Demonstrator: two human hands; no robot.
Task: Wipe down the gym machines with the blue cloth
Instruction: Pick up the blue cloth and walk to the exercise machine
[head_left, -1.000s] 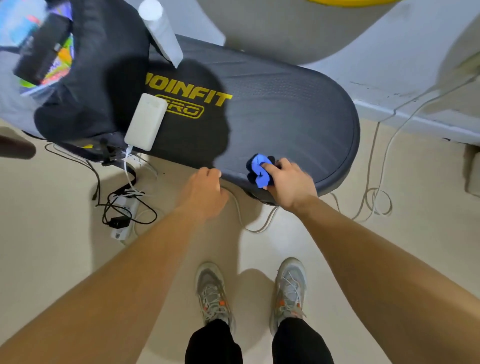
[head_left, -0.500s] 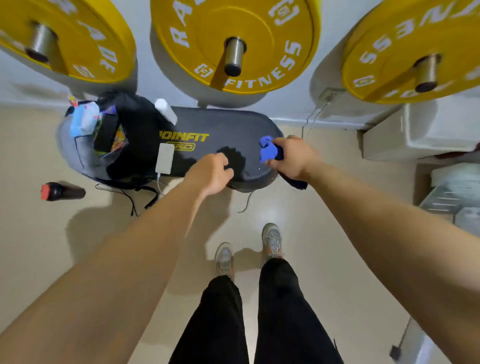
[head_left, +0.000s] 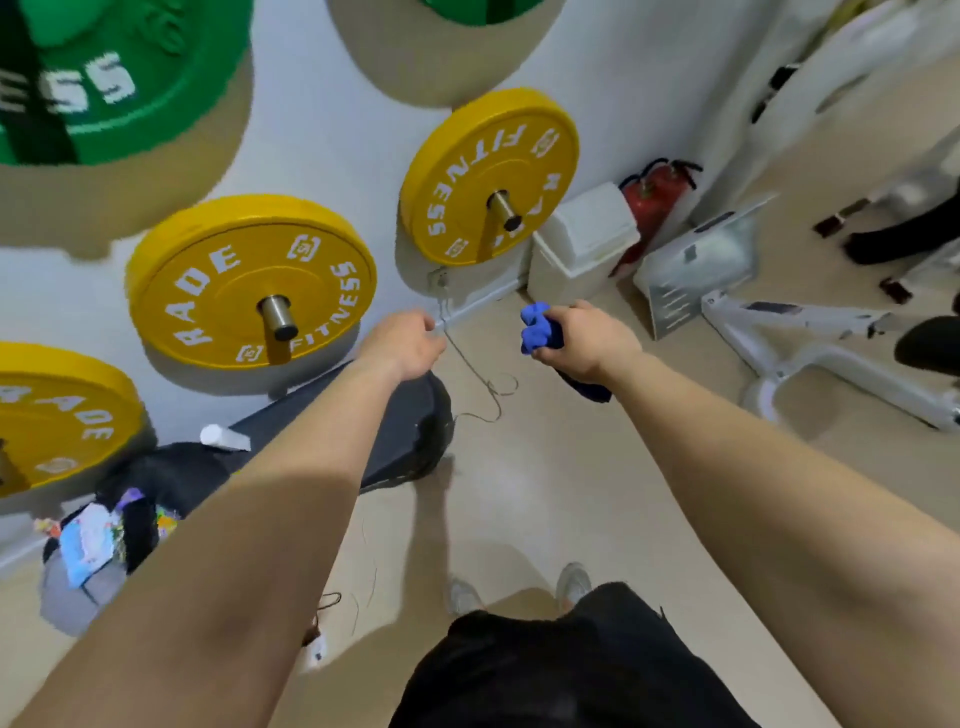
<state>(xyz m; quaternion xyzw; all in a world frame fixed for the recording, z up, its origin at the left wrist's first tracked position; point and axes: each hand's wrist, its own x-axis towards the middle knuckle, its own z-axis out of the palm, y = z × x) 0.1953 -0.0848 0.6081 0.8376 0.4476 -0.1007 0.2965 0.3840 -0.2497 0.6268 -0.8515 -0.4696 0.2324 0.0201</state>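
Observation:
My right hand (head_left: 584, 340) grips the bunched blue cloth (head_left: 537, 327) in the air above the floor, clear of any machine. My left hand (head_left: 405, 343) hangs in the air with its fingers curled, holding nothing, above the end of the black padded bench (head_left: 405, 426). The bench lies low on the floor at the left, partly hidden by my left forearm. A white machine frame (head_left: 810, 338) stands to the right of my right hand.
Yellow weight plates (head_left: 249, 280) (head_left: 488, 176) and green ones (head_left: 119, 78) hang on pegs on the wall. A white bin (head_left: 582, 244), a red extinguisher (head_left: 654, 197), loose cables (head_left: 483, 384) and a bag with clutter (head_left: 104, 540) sit on the floor.
The view has swung up and to the right. Both hands have lifted off the black bench, and the right hand with the cloth now hangs over the floor toward the white frame.

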